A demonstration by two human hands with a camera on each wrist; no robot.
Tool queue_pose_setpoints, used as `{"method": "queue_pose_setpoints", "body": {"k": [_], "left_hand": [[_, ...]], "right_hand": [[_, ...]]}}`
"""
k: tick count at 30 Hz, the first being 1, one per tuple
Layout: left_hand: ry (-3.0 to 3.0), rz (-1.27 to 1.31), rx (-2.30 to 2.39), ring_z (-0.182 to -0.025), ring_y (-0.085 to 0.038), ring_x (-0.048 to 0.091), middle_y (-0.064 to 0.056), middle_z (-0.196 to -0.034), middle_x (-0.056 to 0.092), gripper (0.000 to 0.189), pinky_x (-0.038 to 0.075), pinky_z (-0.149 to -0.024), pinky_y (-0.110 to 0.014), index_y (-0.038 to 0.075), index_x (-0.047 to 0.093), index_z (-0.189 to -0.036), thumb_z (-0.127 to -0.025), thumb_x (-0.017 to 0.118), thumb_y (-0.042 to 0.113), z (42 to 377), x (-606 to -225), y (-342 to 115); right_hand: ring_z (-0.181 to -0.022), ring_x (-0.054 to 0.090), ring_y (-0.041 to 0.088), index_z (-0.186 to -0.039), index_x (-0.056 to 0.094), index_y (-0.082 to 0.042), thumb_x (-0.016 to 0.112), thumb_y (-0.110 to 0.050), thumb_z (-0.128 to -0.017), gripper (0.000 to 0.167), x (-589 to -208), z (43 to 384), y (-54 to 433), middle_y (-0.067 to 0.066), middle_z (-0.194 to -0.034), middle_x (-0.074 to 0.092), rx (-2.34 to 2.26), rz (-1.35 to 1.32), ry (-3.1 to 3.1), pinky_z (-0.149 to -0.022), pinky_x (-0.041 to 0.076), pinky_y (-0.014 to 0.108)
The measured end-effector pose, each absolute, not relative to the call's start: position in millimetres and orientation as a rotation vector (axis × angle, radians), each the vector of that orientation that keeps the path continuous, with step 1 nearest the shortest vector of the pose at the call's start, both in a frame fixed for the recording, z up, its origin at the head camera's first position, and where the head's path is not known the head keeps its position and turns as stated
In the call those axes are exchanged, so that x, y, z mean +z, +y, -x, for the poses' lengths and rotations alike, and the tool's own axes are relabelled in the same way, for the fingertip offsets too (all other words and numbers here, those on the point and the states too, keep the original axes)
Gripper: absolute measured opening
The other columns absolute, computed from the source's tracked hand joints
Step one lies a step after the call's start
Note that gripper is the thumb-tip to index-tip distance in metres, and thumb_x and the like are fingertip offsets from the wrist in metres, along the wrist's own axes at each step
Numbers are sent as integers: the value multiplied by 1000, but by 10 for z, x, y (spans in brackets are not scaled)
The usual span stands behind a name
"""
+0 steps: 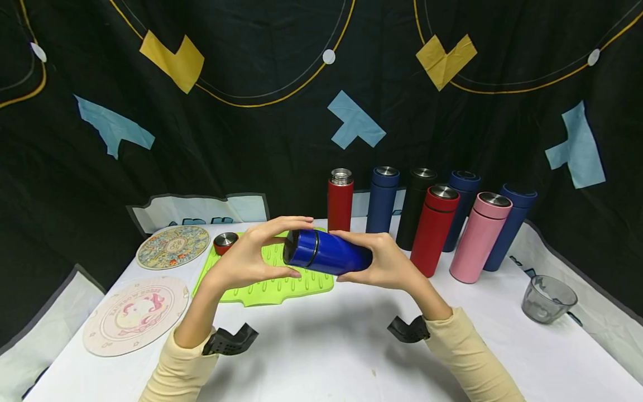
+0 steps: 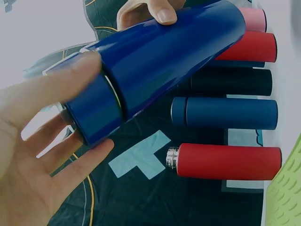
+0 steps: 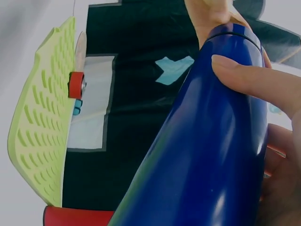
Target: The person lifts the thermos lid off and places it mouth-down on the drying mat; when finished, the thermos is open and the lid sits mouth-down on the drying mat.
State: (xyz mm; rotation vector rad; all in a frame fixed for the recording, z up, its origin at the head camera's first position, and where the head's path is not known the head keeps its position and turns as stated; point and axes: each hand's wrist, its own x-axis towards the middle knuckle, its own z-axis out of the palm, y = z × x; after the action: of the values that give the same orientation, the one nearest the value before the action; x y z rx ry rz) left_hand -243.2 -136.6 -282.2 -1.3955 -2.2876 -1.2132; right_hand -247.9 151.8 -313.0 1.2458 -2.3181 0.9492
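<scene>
Holding blue flask (image 1: 329, 254) sideways above desk (image 1: 321, 346), right hand (image 1: 387, 262) clasping body, left hand (image 1: 251, 257) fingering lid end, green mat (image 1: 278, 285) beneath, flask row (image 1: 432, 223) behind, red cap (image 1: 225, 242) on mat

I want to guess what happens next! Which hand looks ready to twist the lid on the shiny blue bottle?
Probably the left hand. Its fingers wrap the lid end of the blue bottle, held sideways above the green mat. The right hand grips the body, so it seems better placed to hold it steady.
</scene>
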Motion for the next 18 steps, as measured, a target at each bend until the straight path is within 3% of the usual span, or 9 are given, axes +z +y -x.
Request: {"method": "queue_pose_setpoints", "body": {"k": [5,10,18], "left_hand": [[-2277,1419,-1211,-129,-22,43,-3,-140,48,66,53,-89,-45,16,55,-134,-75,82,6,2436,-2830,-1369],[-2307,1340,-1251,-120,-21,50,-1,-133,53,68,55,-84,-37,16,54,-135,-74,84,11,2460,-2842,-1385],[-2371,1095,-1267,-111,-23,57,-2,-129,58,66,56,-82,-37,21,54,-135,-76,84,22,2452,-2828,-1441]], "right_hand": [[-108,61,27,-137,55,-12,88,-22,-69,77,-3128,2472,1528,7,-123,64,978,-1213,-2365,-84,55,36],[-109,61,26,-139,53,-12,88,-22,-70,78,-3152,2478,1500,8,-124,63,927,-1209,-2365,-85,55,36],[-109,63,28,-139,51,-9,89,-19,-68,82,-3167,2501,1475,10,-125,63,793,-1158,-2299,-87,54,40]]}}
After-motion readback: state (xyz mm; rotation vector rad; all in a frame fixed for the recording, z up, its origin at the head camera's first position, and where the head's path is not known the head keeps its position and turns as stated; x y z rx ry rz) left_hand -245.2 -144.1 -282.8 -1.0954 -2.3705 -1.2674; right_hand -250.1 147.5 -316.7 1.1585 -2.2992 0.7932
